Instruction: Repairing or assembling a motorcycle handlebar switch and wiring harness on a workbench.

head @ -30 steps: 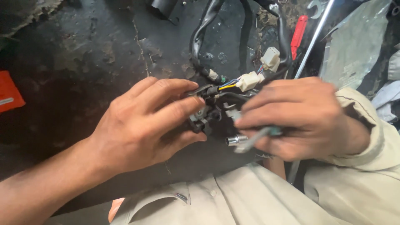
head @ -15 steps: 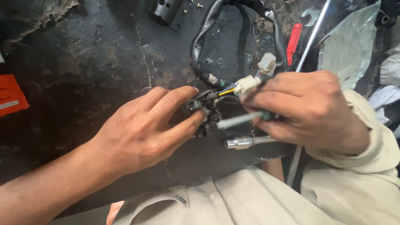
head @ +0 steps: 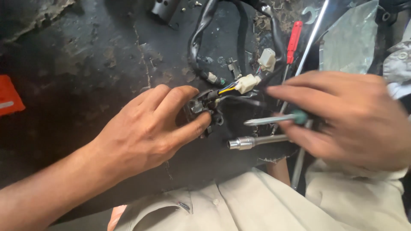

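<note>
My left hand (head: 150, 128) pinches a small black switch part (head: 204, 112) between thumb and fingers on the dark, oily floor. Coloured wires run from that part to a white connector (head: 247, 83) just to its right. My right hand (head: 346, 117) grips a green-handled screwdriver (head: 274, 119), its metal tip pointing left toward the black part, a short gap away. Under the screwdriver lies a chrome socket driver (head: 252, 141), its handle end hidden under my right hand.
A black cable loom (head: 201, 38) loops across the floor above, ending in a second white connector (head: 268, 59). A red-handled screwdriver (head: 294, 40) and a long metal rod (head: 314, 30) lie at upper right. An orange object (head: 9, 96) sits at left. My pale trousers (head: 257, 201) fill the bottom.
My right hand has pulled away to the right with the screwdriver, so its tip has left the black part. My left hand stays on the part.
</note>
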